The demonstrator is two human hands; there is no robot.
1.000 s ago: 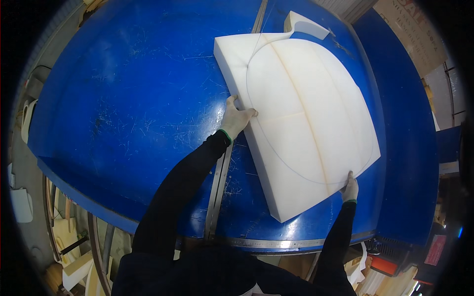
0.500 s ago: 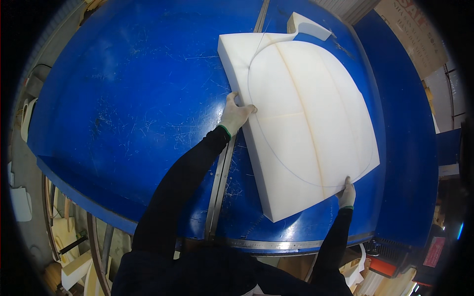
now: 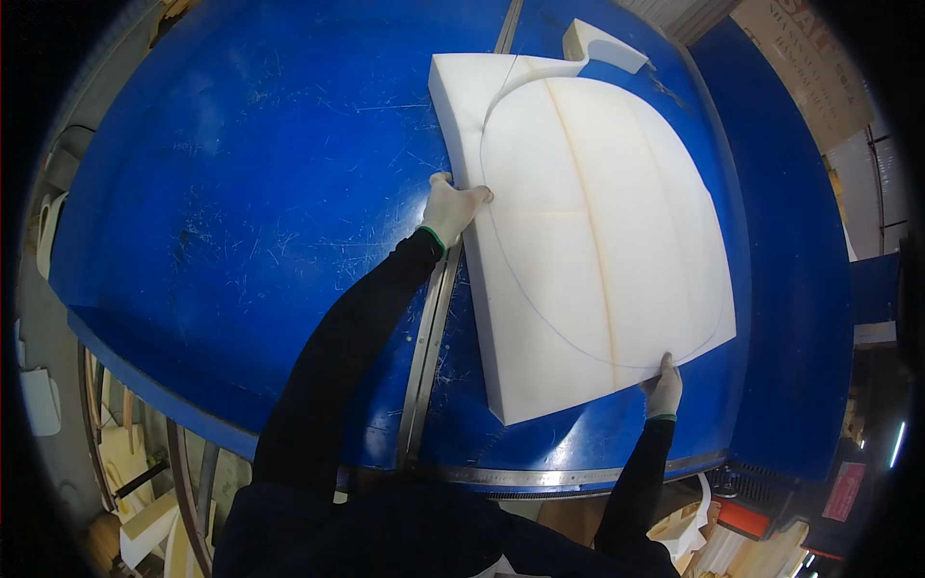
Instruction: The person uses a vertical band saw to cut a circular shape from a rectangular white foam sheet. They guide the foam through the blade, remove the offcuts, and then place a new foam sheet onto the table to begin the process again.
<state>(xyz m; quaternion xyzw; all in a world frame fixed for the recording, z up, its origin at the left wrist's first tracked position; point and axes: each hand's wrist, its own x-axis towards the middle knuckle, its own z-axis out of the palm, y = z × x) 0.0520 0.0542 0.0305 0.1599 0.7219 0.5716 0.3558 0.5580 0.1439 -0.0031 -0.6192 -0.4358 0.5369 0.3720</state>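
Note:
A thick white foam block (image 3: 540,318) lies on the blue tabletop (image 3: 289,173), with a curved outline drawn on its upper face and a yellowish seam running along it. My left hand (image 3: 451,210), in a pale glove with a green cuff edge, grips the block's left edge, thumb on top and fingers against the side. At the near edge, toward the right, my gloved right hand (image 3: 664,390) holds the block with its thumb on top; the fingers below are partly hidden. A thin line, perhaps a wire, rises at the far end, where the outline meets a cut.
A curled foam strip (image 3: 612,50) bends away at the far right of the block. A metal strip (image 3: 429,356) crosses the tabletop, and a metal ruler edge (image 3: 568,477) follows its front. Foam and wood pieces (image 3: 145,525) lie below, left.
The block has turned slightly clockwise: its near corner has swung left and its far left corner has shifted away from me. Both hands have moved with it, the right one leftward.

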